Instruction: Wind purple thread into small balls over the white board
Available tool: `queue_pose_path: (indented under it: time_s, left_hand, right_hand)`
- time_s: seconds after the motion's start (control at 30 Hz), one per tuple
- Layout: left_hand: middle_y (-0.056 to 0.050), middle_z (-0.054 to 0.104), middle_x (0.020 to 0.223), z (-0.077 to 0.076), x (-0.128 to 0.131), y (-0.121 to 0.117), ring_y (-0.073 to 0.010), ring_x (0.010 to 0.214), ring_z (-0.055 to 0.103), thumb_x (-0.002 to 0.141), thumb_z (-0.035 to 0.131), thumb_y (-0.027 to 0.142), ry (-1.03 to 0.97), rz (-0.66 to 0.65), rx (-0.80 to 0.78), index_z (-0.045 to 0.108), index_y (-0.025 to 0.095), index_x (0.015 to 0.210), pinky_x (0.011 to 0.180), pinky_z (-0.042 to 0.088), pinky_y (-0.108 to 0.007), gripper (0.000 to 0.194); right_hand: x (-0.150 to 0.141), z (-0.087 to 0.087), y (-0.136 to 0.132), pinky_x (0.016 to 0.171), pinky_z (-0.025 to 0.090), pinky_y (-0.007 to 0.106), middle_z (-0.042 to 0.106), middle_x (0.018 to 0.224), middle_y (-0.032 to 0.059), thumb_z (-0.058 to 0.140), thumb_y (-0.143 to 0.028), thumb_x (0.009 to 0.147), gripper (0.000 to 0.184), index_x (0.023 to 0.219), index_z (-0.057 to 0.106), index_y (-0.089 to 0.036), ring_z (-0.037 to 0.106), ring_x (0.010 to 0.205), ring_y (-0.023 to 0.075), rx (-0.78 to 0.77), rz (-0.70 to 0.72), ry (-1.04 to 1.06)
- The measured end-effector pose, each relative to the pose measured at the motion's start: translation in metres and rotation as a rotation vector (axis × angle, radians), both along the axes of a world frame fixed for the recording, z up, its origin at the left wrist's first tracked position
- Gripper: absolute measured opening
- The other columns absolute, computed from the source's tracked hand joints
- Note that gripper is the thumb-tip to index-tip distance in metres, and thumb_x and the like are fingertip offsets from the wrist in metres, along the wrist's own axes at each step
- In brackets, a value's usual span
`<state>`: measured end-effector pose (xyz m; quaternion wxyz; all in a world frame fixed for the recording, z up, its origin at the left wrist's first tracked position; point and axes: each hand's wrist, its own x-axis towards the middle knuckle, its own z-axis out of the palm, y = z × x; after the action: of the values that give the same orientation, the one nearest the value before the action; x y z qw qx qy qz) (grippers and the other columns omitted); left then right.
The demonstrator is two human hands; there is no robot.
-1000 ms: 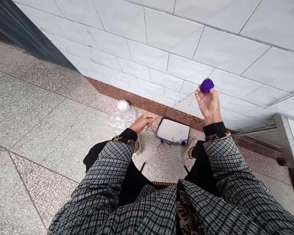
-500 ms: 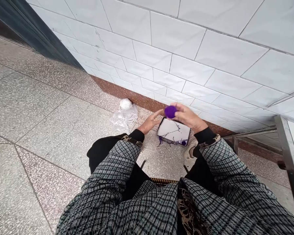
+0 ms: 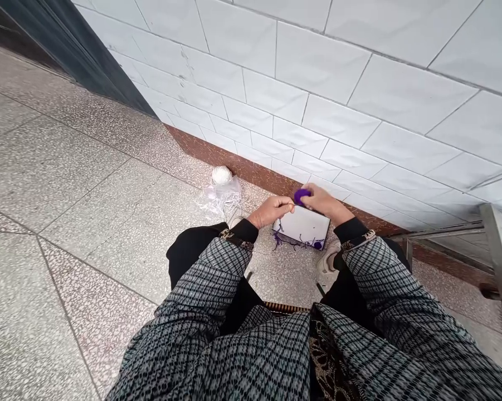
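Observation:
A purple ball of yarn (image 3: 301,196) is in the fingers of my right hand (image 3: 321,199), above the far edge of a shallow white-lined box (image 3: 303,220). Close on its left, my left hand (image 3: 274,210) is closed in a pinch over the box's left corner. Whatever sits between those fingertips is too small to make out. Thin purple yarn strands (image 3: 290,240) trail along the near side of the box, and a small purple clump (image 3: 317,244) lies at its near right corner.
Left of the box, a white ball of yarn (image 3: 222,175) and a clear plastic bag (image 3: 221,199) with white strands lie on the speckled floor (image 3: 108,211). A tiled wall (image 3: 251,106) rises just beyond. At the right stands a metal frame (image 3: 495,239).
My left hand has gone from spread fingers to a pinch. My right hand has tilted over and lowered slightly with the purple ball. The whole view has shifted a little.

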<state>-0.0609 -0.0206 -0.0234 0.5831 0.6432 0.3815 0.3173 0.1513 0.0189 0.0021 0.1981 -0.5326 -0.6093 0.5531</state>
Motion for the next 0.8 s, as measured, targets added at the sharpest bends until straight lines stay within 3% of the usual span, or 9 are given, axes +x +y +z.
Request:
queue_pose_path:
  time_s: [0.07,0.13,0.33,0.43,0.6,0.8]
  left_hand:
    - [0.004,0.045,0.062,0.005,-0.004,0.003,-0.011,0.057,0.041,0.086,0.061,0.043,0.002,0.015,0.016,0.061,0.017,0.073,0.058,0.032,-0.024,0.029]
    - [0.004,0.045,0.062,0.008,-0.006,0.005,-0.0112,0.058,0.041,0.084,0.061,0.042,0.023,-0.009,0.009,0.06,0.017,0.071,0.058,0.031,-0.024,0.029]
    - [0.003,0.054,0.068,0.008,-0.009,0.007,-0.0116,0.063,0.046,0.077,0.074,0.042,-0.029,-0.167,-0.029,0.071,0.014,0.088,0.063,0.033,-0.024,0.03]
    - [0.001,0.062,0.074,0.009,-0.015,0.011,-0.0127,0.067,0.052,0.075,0.076,0.035,0.024,-0.206,-0.016,0.073,0.015,0.087,0.067,0.039,-0.026,0.024]
    - [-0.005,0.073,0.086,0.012,-0.023,0.017,-0.0178,0.083,0.064,0.081,0.072,0.029,0.097,-0.156,0.101,0.076,0.017,0.082,0.08,0.047,-0.031,0.013]
    - [0.0,0.064,0.076,0.014,-0.017,0.018,-0.0152,0.074,0.055,0.09,0.064,0.04,0.113,-0.124,0.131,0.07,0.016,0.08,0.073,0.042,-0.028,0.026]
  right_hand:
    - [0.003,0.003,-0.007,0.054,0.042,0.023,0.059,0.068,-0.0051,0.068,-0.018,0.073,0.032,0.104,0.061,-0.017,0.052,0.057,0.0106,-0.081,0.252,-0.125]
    - [0.006,0.01,-0.014,0.058,0.045,0.024,0.062,0.07,-0.0039,0.068,-0.018,0.075,0.033,0.109,0.066,-0.015,0.055,0.061,0.0114,-0.141,0.438,-0.119]
    - [0.017,0.019,-0.019,0.06,0.046,0.022,0.063,0.076,-0.0032,0.066,-0.017,0.078,0.031,0.108,0.071,-0.013,0.052,0.062,0.0085,-0.235,0.685,-0.035]
    - [0.021,0.016,-0.017,0.058,0.045,0.02,0.064,0.075,-0.0028,0.067,-0.015,0.078,0.029,0.106,0.073,-0.012,0.052,0.061,0.0081,-0.254,0.724,-0.057]
    - [0.025,0.02,-0.017,0.064,0.049,0.02,0.074,0.087,0.0016,0.075,-0.019,0.08,0.034,0.113,0.077,-0.012,0.058,0.07,0.0095,-0.26,0.765,0.021]
    - [0.033,0.027,-0.02,0.068,0.054,0.019,0.077,0.101,0.0051,0.086,-0.036,0.083,0.046,0.121,0.074,-0.012,0.062,0.077,0.0097,-0.212,0.68,0.264]
